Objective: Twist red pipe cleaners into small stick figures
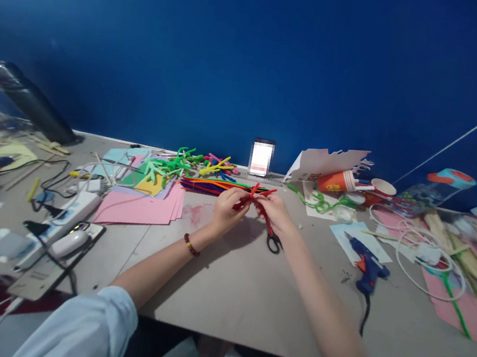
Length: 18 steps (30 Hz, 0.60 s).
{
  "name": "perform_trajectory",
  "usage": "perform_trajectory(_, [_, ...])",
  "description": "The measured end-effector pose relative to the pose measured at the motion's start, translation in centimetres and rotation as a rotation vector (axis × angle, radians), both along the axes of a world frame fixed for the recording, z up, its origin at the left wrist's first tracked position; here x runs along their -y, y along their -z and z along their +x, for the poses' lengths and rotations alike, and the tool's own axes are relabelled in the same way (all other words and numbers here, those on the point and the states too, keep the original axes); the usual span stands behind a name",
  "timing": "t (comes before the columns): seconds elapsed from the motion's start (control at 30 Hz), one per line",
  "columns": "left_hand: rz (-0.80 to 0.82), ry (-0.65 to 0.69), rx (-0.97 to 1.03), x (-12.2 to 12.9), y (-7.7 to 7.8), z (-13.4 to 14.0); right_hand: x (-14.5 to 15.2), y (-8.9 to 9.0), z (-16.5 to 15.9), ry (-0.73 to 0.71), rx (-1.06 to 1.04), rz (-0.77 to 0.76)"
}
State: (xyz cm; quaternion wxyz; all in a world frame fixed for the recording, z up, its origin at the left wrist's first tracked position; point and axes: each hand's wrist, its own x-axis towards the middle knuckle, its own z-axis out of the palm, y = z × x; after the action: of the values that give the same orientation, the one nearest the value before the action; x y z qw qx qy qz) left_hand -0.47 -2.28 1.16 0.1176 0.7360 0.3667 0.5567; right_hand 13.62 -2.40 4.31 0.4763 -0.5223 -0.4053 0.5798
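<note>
1. On my feed: left hand (228, 208) and right hand (277, 215) work close together, mid-table. Both sets of fingers look pinched on the red fuzzy stems (255, 189), which cross in the gap between the hands. Exact finger contact is too small for me to tell.
2. Slip risk: the stems are thin. If one pinch loosens, I'd guess the crossing could spring apart or twist askew.
3. Scissors (273, 236) show a dark loop just below the right hand. Blades not clear to me, nor whether the hand touches them. A downward wrist move could knock them, or bring a finger onto an edge.
4. Coloured stem bundle (205, 186) lies right behind the left hand. Loose ends could snag on the red ones if that hand swings back.
5. Glue gun (368, 271) sits on pale blue paper (349, 239), to the right of the right forearm. Can't tell if it's hot; a wide elbow swing might risk a burn or drag its cord.
6. Pink paper (138, 211) is near the left forearm; a sleeve or wrist sweep could shift the sheets.
7. Phone (261, 161) stands upright by the wall, beyond the hands. A careless forward reach might tip it.
</note>
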Motion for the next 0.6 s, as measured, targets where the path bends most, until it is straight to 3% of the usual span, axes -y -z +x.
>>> perform_trajectory(0.3, [-0.009, -0.022, -0.025, -0.3, 0.2, -0.3, 0.1, 0.4, -0.1, -0.001, 0.032, 0.091])
perform_trajectory(0.6, [-0.128, 0.014, 0.077, -0.1, -0.3, 0.0, -0.6, 2.0, -0.2, 0.053, 0.28, 0.38])
